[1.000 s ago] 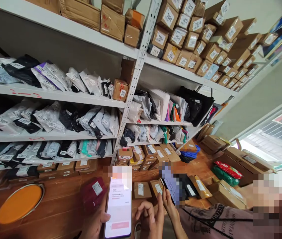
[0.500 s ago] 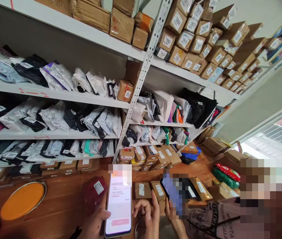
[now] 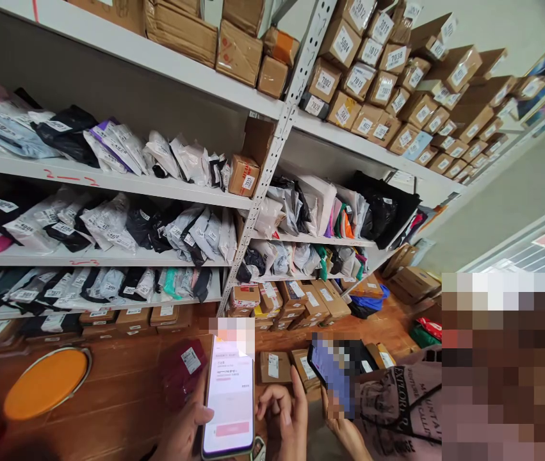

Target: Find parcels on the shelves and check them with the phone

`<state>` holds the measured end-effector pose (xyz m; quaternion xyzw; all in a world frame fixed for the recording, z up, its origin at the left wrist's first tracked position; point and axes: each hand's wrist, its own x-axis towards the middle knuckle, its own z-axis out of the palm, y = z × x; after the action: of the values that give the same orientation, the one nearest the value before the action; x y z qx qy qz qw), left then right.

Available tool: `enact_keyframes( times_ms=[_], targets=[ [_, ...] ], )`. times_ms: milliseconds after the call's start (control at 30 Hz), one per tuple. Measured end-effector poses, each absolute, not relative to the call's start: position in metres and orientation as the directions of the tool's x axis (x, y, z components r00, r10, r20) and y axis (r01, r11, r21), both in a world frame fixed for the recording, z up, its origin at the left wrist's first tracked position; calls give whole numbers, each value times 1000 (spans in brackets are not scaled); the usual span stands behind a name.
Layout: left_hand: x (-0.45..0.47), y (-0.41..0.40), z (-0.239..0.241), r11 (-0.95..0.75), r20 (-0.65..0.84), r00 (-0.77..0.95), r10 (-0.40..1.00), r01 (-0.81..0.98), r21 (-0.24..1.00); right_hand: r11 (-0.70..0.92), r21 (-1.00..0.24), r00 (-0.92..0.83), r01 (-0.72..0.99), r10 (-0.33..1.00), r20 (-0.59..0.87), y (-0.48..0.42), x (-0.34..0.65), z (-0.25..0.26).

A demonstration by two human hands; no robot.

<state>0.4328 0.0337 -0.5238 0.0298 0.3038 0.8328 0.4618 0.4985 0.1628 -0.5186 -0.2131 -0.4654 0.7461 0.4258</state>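
Note:
My left hand (image 3: pixel 188 419) holds a smartphone (image 3: pixel 230 400) upright, its thumb lying along the left edge of the lit screen. The screen is pale pink and white with lines of text and a pink bar near the bottom; its top is blurred out. Just right of the phone, my right hand (image 3: pixel 289 419) is raised with one finger pointing up and the others loosely bent. Nothing shows in it, and it is apart from the screen. Beyond my hands, cardboard boxes (image 3: pixel 275 367) with white labels and a dark red parcel (image 3: pixel 186 371) lie on the floor.
Another person's hand (image 3: pixel 337 426) at the right holds a second phone (image 3: pixel 332 378). White shelves (image 3: pixel 176 186) carry labelled bagged parcels (image 3: pixel 109 221); numbered cartons (image 3: pixel 382 83) fill the upper right. An orange round stool (image 3: pixel 46 382) stands on the wooden floor (image 3: pixel 123 378) at the left.
The view has shifted slightly, so the shelves sit a little further right. The other person at the right has leaned further in. My hands and phone look nearly the same.

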Motion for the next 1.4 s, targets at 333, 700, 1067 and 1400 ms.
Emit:
enact_keyframes(
  times_ms=[333,700,1067,1400],
  targets=[
    [428,30,-529,-406,-161,-516,841,-800,443,-180,-878,-559,-443,821,114,160,499,-520],
    [432,30,-525,-357,-238,-555,797,-750,557,-168,-876,-574,-453,807,142,162,501,-525],
    [436,37,-509,-452,-245,-549,799,-818,357,294,-919,-764,-263,518,384,152,509,-512],
    [437,37,-510,-473,-262,-571,778,-806,355,165,-947,-817,-275,479,321,151,512,-515]
  ],
)
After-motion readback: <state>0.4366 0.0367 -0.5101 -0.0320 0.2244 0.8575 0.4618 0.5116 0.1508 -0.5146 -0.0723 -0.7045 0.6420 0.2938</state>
